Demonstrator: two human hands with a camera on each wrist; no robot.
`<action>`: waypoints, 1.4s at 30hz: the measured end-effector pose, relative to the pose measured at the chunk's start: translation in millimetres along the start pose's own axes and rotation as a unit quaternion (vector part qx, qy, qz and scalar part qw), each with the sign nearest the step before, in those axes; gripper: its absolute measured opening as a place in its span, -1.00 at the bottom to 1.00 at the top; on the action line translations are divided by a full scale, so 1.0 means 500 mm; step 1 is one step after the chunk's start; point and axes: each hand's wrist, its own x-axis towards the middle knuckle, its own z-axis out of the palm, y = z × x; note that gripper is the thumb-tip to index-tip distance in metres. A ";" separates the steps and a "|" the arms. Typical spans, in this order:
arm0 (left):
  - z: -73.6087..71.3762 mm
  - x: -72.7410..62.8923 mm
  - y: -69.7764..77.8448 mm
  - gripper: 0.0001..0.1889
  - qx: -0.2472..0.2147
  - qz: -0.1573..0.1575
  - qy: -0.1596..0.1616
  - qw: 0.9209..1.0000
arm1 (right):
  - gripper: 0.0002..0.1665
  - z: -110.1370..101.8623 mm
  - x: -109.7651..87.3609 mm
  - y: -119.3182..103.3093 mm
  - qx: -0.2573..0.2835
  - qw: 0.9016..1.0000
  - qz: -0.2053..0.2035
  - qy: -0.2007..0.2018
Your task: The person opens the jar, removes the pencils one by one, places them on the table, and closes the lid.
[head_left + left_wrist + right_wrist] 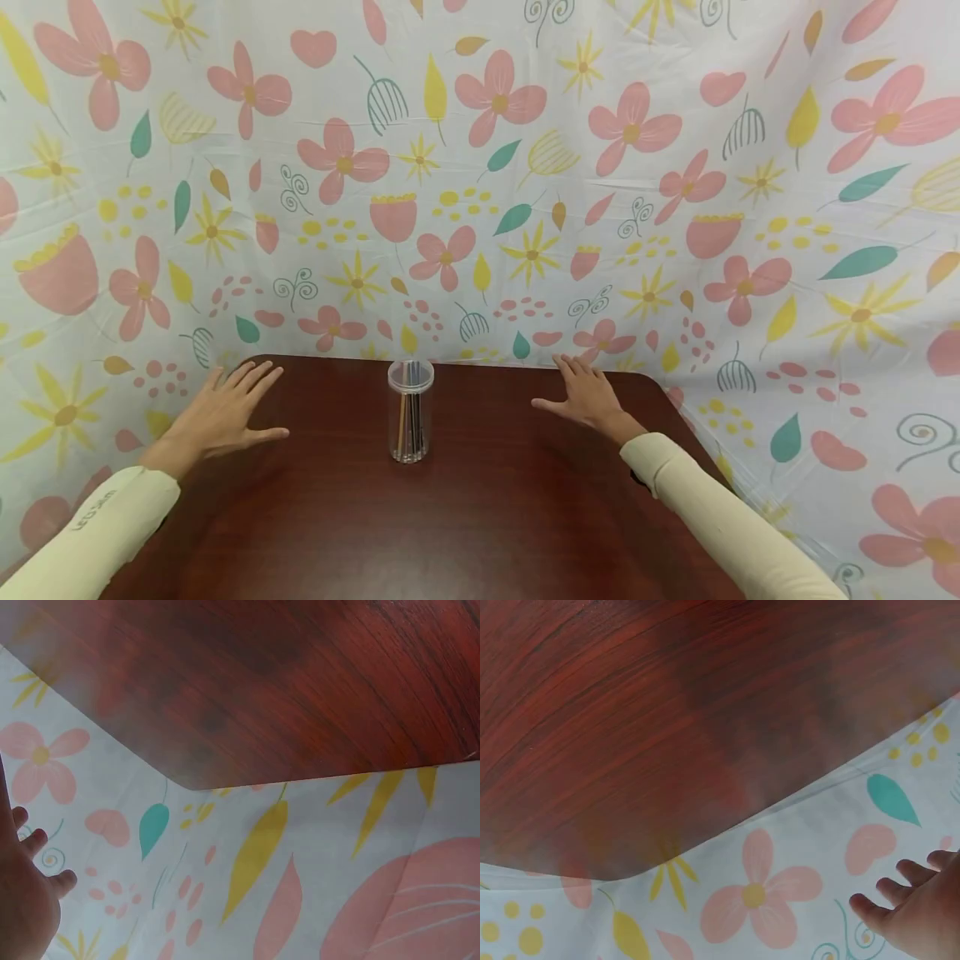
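Note:
A clear, lidded plastic jar (409, 417) stands upright on the dark reddish-brown table (480, 517). Several thin sticks, dark ones and a tan one, stand inside it; their exact kind cannot be told. To the jar's left, my left hand (225, 417) is held out with fingers spread, holding nothing. On the other side my right hand (588, 393) is stretched out too, thumb apart from the fingers, also holding nothing. Neither hand touches the jar. Part of the left hand (30, 900) shows in the left wrist view, part of the right hand (919, 907) in the right wrist view.
A white cloth (480, 208) printed with pink, yellow and green flowers and leaves hangs behind the table and along both sides. The table's far edge, with rounded corners, lies close to the cloth.

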 end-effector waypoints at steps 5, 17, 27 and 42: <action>0.008 0.003 0.004 0.08 0.002 0.017 0.017 1.000 | 0.23 -0.005 0.001 -0.014 0.007 1.000 -0.012 0.013; 0.022 0.011 0.028 0.09 -0.026 -0.002 -0.006 1.000 | 0.11 -0.010 0.013 -0.053 0.020 0.999 -0.032 0.035; 0.029 0.031 0.051 0.09 -0.027 -0.001 -0.021 0.999 | 0.06 -0.010 0.036 -0.097 0.013 0.998 -0.053 0.040; 0.045 0.056 0.085 0.12 -0.038 0.013 -0.049 0.998 | 0.08 -0.020 0.055 -0.151 0.002 0.996 -0.084 0.031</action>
